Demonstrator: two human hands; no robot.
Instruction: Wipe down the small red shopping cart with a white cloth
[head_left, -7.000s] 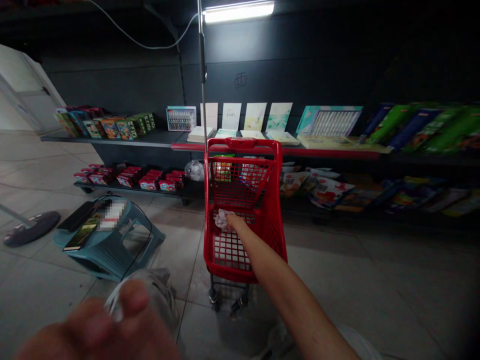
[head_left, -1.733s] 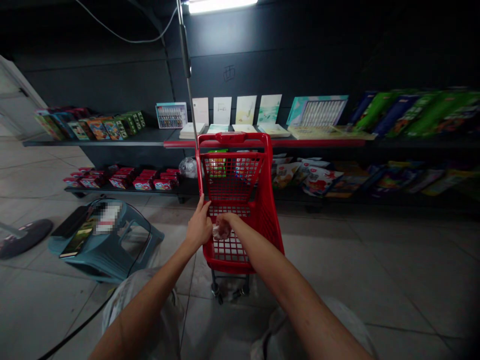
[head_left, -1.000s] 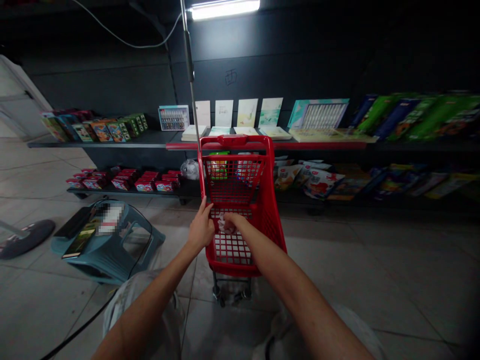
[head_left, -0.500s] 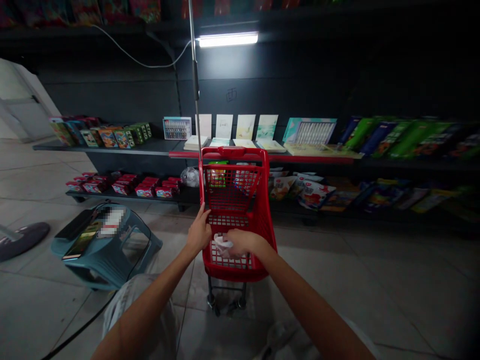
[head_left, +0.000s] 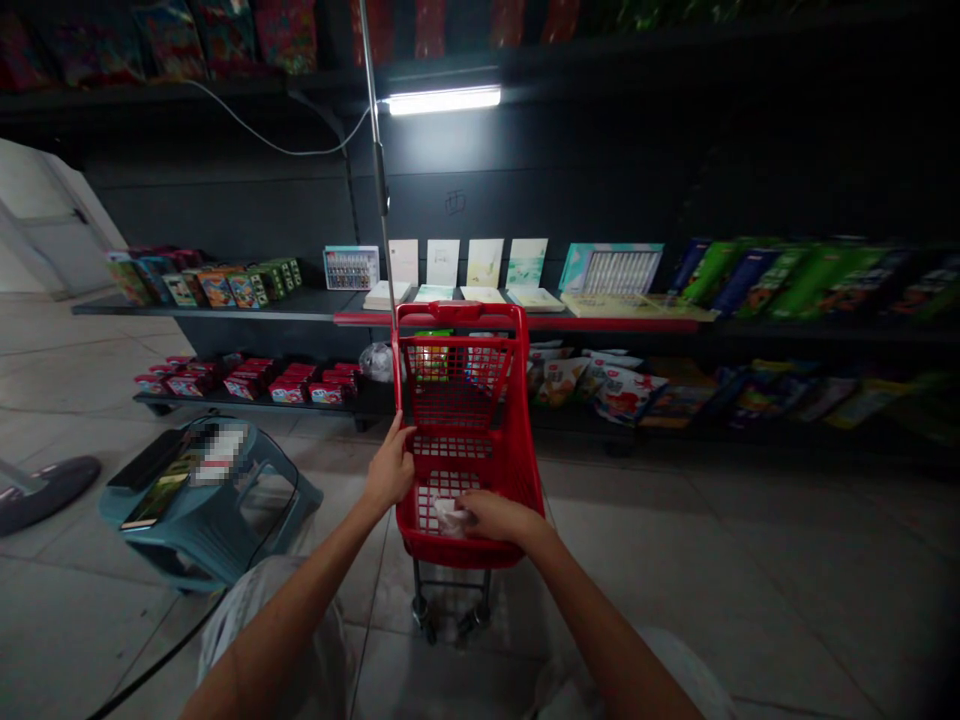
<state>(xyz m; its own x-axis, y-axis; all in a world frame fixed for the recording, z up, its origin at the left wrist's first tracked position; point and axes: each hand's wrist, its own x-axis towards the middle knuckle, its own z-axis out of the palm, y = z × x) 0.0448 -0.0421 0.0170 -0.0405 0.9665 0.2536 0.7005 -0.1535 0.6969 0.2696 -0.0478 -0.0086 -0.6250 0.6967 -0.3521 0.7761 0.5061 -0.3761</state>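
**Head view: your right hand (head_left: 499, 517) on the white plastic (head_left: 450, 516) in the red cart (head_left: 457, 313)**

Your right hand is curled narrow and holds the white plastic, which is crumpled and lies on the mesh bottom of the red cart. Your left hand (head_left: 390, 465) is open, just beside the cart's left wall. On your left stands a blue stool (head_left: 202, 530) with a phone (head_left: 154, 500) on it.

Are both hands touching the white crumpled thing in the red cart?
No, only the right hand touches the white crumpled thing, while the left hand is up at the side of the red cart.
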